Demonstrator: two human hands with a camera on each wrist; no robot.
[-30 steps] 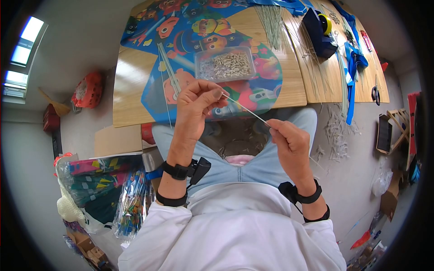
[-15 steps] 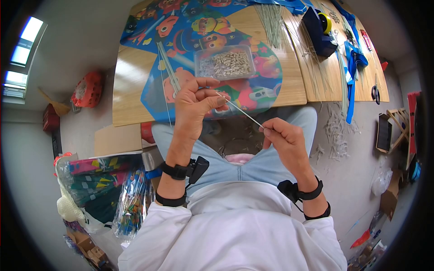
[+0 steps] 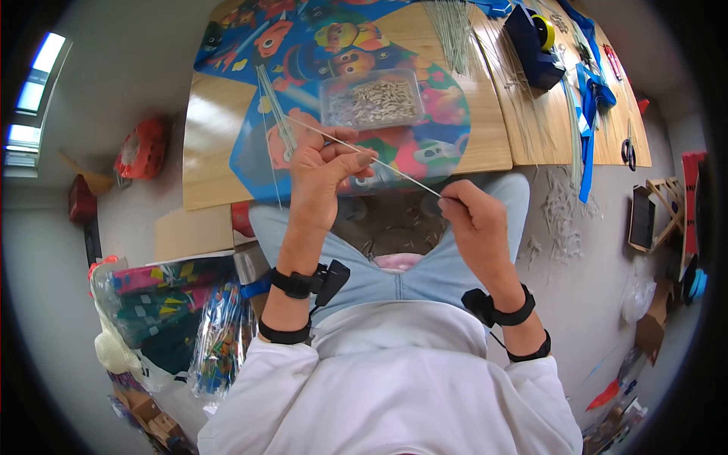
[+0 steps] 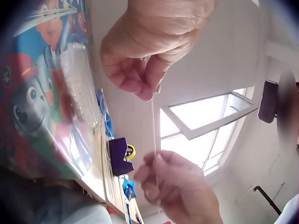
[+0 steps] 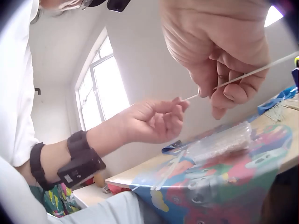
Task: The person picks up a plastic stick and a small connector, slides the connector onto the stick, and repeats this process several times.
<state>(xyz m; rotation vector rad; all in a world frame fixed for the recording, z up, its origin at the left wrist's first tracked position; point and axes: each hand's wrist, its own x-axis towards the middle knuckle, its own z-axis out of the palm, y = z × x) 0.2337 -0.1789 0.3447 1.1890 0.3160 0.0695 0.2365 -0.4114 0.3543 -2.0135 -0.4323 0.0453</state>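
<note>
A thin white rod (image 3: 409,179) stretches between my two hands above my lap. My left hand (image 3: 318,178) pinches it between thumb and forefinger, and a length of it runs on past that hand toward the table. At the other side my right hand (image 3: 483,231) pinches the rod with curled fingers. The right wrist view shows the rod (image 5: 257,71) crossing the right hand's fingers. Beyond the hands, a clear plastic box (image 3: 330,121) of small pale pieces (image 3: 383,102) sits on a cartoon-printed sheet (image 3: 250,163). Several pale rods (image 3: 274,110) lie left of the box.
The wooden table (image 3: 216,114) reaches my knees. At its right are a tape dispenser (image 3: 531,53), blue ribbon (image 3: 588,144), scissors (image 3: 629,154) and a bundle of thin rods (image 3: 451,38). Pale scraps (image 3: 565,220) litter the floor. Packaged goods (image 3: 174,303) stand at my left.
My right hand has shifted slightly up and left. The rod, earlier visible only between the hands, now extends past the left hand to the upper left. The head view has shifted a little.
</note>
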